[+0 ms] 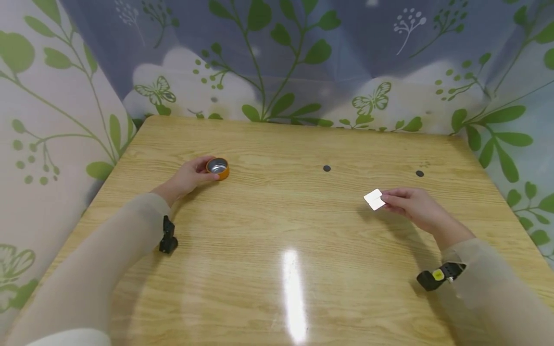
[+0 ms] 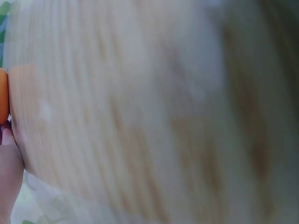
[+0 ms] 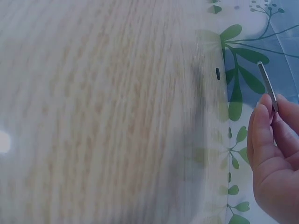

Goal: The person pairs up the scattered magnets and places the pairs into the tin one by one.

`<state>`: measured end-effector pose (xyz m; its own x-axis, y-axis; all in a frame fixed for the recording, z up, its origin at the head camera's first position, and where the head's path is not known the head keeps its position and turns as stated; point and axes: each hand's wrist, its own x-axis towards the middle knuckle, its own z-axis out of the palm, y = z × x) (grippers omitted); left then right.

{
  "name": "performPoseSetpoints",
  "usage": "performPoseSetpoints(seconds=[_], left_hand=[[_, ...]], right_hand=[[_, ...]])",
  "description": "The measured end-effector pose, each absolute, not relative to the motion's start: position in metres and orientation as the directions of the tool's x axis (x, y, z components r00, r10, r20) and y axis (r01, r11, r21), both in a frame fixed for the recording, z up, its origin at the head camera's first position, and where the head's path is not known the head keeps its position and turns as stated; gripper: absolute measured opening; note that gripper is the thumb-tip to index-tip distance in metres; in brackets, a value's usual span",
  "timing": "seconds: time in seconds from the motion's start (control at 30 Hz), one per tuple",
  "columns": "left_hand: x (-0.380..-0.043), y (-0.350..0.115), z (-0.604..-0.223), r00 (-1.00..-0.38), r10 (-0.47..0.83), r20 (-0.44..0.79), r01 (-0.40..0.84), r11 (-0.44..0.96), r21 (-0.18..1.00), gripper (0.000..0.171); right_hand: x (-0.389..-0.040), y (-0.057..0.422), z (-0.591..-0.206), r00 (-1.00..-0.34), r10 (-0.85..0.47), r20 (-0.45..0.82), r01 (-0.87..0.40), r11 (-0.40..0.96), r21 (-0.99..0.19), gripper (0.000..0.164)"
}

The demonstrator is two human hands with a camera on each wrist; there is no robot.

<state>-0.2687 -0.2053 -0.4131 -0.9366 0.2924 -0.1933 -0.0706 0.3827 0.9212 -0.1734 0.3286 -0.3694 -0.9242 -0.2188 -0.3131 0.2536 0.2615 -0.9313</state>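
Observation:
At the left of the table, my left hand grips a small round orange cup with a shiny metal inside, thumb at its near side and fingers behind. Its mouth faces up in the head view. Only an orange strip of the cup shows at the edge of the left wrist view. On the right, my right hand pinches a small, flat white square by one corner, above the table. Edge-on in the right wrist view, the square looks thin and stiff between thumb and fingers.
One dark round disc lies on the wooden table right of the middle, and another dark disc lies farther right. A leaf-patterned cloth hangs behind the table's far edge. Light glares on the near tabletop.

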Motion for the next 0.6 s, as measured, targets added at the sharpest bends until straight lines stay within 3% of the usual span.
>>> performPoseSetpoints(seconds=[0.33,0.6], left_hand=[[-0.270,-0.206,-0.417,-0.938,0.291,-0.188,-0.067,0.379,0.923,0.068],[-0.270,-0.208,-0.417,-0.938,0.290,-0.192,-0.073,0.375,0.924,0.069]], right_hand=[[-0.178,0.319,-0.371,-0.924,-0.222,-0.310,0.245,0.280,-0.928,0.037],[-0.183,0.307,-0.371,-0.918,-0.251,-0.308,0.226,0.309,-0.924,0.054]])
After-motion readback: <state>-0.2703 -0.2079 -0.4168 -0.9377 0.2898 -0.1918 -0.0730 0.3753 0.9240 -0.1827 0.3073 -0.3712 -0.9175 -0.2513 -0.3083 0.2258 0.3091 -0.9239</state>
